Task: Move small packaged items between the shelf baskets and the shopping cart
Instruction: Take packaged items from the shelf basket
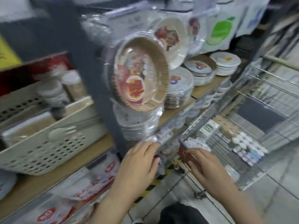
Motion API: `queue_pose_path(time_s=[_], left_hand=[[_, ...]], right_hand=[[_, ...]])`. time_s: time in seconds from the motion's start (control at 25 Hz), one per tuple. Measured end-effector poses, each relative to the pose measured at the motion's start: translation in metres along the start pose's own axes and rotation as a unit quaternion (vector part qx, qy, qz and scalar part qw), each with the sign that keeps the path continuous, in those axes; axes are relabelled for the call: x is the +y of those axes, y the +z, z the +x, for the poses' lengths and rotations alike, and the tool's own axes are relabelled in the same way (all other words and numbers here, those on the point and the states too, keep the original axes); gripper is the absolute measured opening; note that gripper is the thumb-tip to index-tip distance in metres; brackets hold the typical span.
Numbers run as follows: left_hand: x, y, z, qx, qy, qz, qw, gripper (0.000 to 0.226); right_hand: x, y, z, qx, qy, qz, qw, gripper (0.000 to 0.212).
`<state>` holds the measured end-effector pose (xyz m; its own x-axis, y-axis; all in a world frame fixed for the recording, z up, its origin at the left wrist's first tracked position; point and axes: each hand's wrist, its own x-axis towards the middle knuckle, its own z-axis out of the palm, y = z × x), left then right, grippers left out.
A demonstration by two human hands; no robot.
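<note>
The frame is motion-blurred. My right hand [205, 165] grips a small clear package [196, 143] with white scalloped pieces and a red label, at the near-left corner of the wire shopping cart [252, 178]. My left hand [140, 160] reaches, fingers relaxed, toward plastic-wrapped packs [155, 138] at the shelf edge; whether it touches them is unclear. Inside the cart lie a sheet of small round white and blue items [247, 147] and a brown patterned pack [226, 125]. A beige perforated basket [48, 143] stands on the shelf to the left.
A wrapped pack of brown paper liners [140, 75] hangs in front of a dark shelf post [103, 94]. Stacks of paper plates [224, 63] fill the shelf behind. Red-and-white packs [90, 183] lie on the lower shelf. Yellow-black tape [153, 183] marks the floor.
</note>
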<state>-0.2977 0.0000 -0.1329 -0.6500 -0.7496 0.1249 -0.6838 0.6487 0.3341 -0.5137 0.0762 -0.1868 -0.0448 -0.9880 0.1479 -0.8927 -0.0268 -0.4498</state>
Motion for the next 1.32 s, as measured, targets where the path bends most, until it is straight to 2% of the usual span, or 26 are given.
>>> queue_pose_path(time_s=[0.12, 0.24, 0.32, 0.44, 0.6, 0.76, 0.84, 1.04, 1.16, 1.32], left_hand=[[0.013, 0.057, 0.036, -0.123, -0.021, -0.035, 0.992, 0.042], [0.024, 0.102, 0.064, -0.194, -0.045, -0.029, 0.980, 0.042], [0.032, 0.133, 0.084, -0.234, -0.053, -0.020, 0.971, 0.041], [0.048, 0.167, 0.112, -0.287, -0.058, -0.017, 0.956, 0.039], [0.081, 0.204, 0.145, -0.329, -0.024, 0.002, 0.944, 0.041], [0.094, 0.248, 0.177, -0.392, -0.007, -0.010, 0.920, 0.035], [0.096, 0.271, 0.191, -0.416, 0.006, -0.030, 0.909, 0.033], [0.101, 0.333, 0.220, -0.460, -0.011, -0.078, 0.884, 0.033], [0.098, 0.379, 0.229, -0.481, -0.057, -0.110, 0.868, 0.038], [0.094, 0.442, 0.238, -0.504, -0.149, -0.145, 0.838, 0.043]], right_hand=[[0.060, 0.003, -0.035, -0.049, 0.181, 0.029, 0.982, 0.025], [0.110, 0.003, -0.072, -0.074, 0.333, 0.070, 0.937, 0.027], [0.143, 0.002, -0.095, -0.087, 0.397, 0.096, 0.909, 0.029], [0.185, -0.001, -0.114, -0.093, 0.435, 0.114, 0.888, 0.029], [0.221, 0.000, -0.117, -0.102, 0.471, 0.141, 0.865, 0.026], [0.239, 0.029, -0.098, -0.127, 0.494, 0.187, 0.840, 0.029], [0.248, 0.050, -0.083, -0.131, 0.518, 0.223, 0.815, 0.032], [0.272, 0.104, -0.054, -0.098, 0.622, 0.293, 0.720, 0.036], [0.296, 0.139, -0.036, -0.069, 0.665, 0.311, 0.676, 0.041], [0.327, 0.194, -0.028, -0.060, 0.732, 0.354, 0.579, 0.051]])
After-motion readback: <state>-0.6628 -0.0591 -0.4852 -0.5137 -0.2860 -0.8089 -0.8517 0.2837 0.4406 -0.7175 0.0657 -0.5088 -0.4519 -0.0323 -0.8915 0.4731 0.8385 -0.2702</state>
